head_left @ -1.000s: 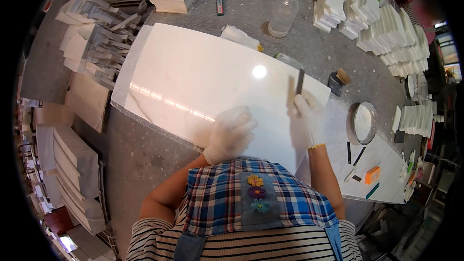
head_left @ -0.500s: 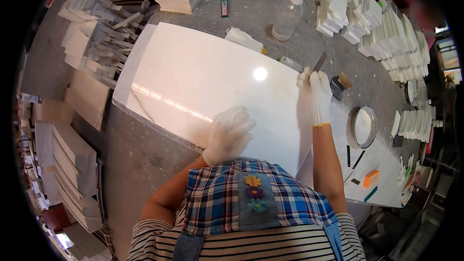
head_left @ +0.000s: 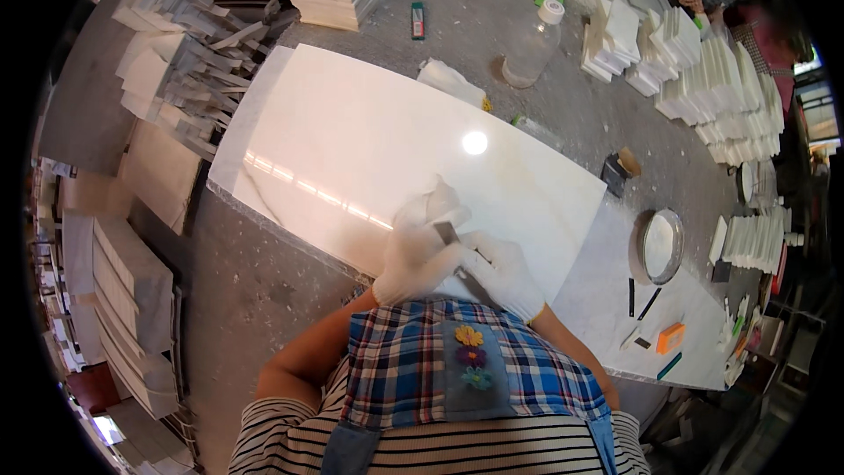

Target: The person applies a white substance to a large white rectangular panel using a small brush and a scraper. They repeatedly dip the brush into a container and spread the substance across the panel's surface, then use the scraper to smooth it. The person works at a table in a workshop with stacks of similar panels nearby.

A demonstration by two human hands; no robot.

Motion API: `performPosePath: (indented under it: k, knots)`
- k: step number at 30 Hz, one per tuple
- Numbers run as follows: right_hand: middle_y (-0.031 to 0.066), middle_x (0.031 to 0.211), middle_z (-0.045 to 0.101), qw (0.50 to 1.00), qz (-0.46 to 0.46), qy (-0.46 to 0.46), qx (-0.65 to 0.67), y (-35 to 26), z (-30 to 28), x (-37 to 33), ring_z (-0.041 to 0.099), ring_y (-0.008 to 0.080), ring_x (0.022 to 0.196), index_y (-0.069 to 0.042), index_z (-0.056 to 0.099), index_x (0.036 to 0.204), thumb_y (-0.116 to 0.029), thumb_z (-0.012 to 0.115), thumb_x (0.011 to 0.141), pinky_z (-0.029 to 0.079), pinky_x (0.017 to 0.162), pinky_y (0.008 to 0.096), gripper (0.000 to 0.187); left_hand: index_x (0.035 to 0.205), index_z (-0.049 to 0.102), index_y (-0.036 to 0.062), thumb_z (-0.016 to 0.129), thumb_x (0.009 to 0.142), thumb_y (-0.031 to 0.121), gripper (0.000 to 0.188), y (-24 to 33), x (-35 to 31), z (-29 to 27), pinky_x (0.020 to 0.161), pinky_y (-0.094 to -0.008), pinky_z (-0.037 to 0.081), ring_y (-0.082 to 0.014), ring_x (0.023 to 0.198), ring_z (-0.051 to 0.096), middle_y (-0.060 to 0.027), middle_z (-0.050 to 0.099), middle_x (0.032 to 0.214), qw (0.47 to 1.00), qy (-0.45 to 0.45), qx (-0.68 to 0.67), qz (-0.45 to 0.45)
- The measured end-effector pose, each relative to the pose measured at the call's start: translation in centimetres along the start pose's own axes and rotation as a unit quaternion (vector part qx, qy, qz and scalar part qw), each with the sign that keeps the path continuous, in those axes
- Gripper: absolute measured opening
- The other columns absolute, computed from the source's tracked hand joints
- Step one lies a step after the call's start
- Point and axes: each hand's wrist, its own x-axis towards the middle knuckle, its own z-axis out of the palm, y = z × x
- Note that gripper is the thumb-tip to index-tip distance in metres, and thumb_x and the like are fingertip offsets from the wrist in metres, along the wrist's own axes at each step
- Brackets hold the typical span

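A glossy white stone slab [head_left: 352,132] lies in front of me on the grey table. My right hand [head_left: 501,268], in a white knitted glove, grips a flat grey metal scraper blade [head_left: 447,232] close to my apron. My left hand [head_left: 413,255], gloved the same way and smeared by motion, meets it from the left. Its fingers are bent about the blade's far end, partly blurred. Both hands are over the slab's near edge. The rest of the blade is mostly hidden behind the right fingers.
Beyond the slab are a crumpled white glove [head_left: 450,81], a clear bottle [head_left: 532,48] and a small green box [head_left: 418,21]. Stacked white tiles [head_left: 712,79] stand far right. A round metal dish [head_left: 661,246] and an orange block [head_left: 671,339] lie right. Stone strips [head_left: 189,62] pile up left.
My right hand has come from the slab's far right edge toward my body, bringing the scraper blade to my left hand. The left hand stays near its earlier place.
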Motion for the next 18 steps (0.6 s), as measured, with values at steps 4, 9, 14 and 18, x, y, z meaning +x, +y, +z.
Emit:
performPosePath:
  k: [4, 9, 14, 18]
  knots:
    - [0.0188, 0.108, 0.078, 0.988, -0.056, 0.049, -0.135, 0.3, -1.3, 1.0, 0.076, 0.0312, 0.102, -0.005, 0.075, 0.125, -0.033, 0.067, 0.103, 0.057, 0.093, 0.0375, 0.036, 0.12, 0.069, -0.0057, 0.071, 0.092, 0.006, 0.03, 4.7, 2.2, -1.4, 0.098, -0.0354, 0.053, -0.0249, 0.115, 0.066, -0.0162, 0.067, 0.126, 0.898, -0.01, -0.293, -0.328]
    - [0.0176, 0.139, 0.069, 0.973, -0.123, 0.104, -0.167, -1.1, -1.8, 2.0, 0.068, 0.0326, 0.125, -0.007, 0.065, 0.143, -0.03, 0.072, 0.099, 0.052, 0.107, 0.0393, 0.051, 0.109, 0.073, -0.0049, 0.069, 0.095, 0.012, 0.022, 2.5, 1.0, -0.9, 0.088, -0.035, 0.054, -0.0233, 0.101, 0.068, -0.0139, 0.069, 0.106, 0.96, 0.013, -0.213, -0.18]
    - [0.014, 0.146, 0.063, 0.997, -0.079, 0.01, -0.008, -1.2, -0.7, 2.7, 0.06, 0.0271, 0.135, -0.005, 0.055, 0.154, -0.028, 0.073, 0.1, 0.046, 0.115, 0.0384, 0.062, 0.114, 0.072, -0.0024, 0.063, 0.103, 0.018, 0.025, 2.1, 0.9, -0.5, 0.09, -0.0352, 0.052, -0.0243, 0.1, 0.066, -0.0122, 0.068, 0.109, 0.95, 0.033, -0.278, -0.14]
    - [0.0094, 0.139, 0.064, 0.987, -0.047, 0.006, 0.153, -0.1, -0.8, 3.1, 0.06, 0.0212, 0.128, -0.002, 0.056, 0.151, -0.025, 0.074, 0.099, 0.046, 0.112, 0.0356, 0.059, 0.12, 0.07, -0.0031, 0.061, 0.106, 0.02, 0.029, 2.3, 1.3, -1.7, 0.091, -0.033, 0.051, -0.0229, 0.098, 0.064, -0.0128, 0.067, 0.11, 0.937, -0.051, -0.322, -0.125]
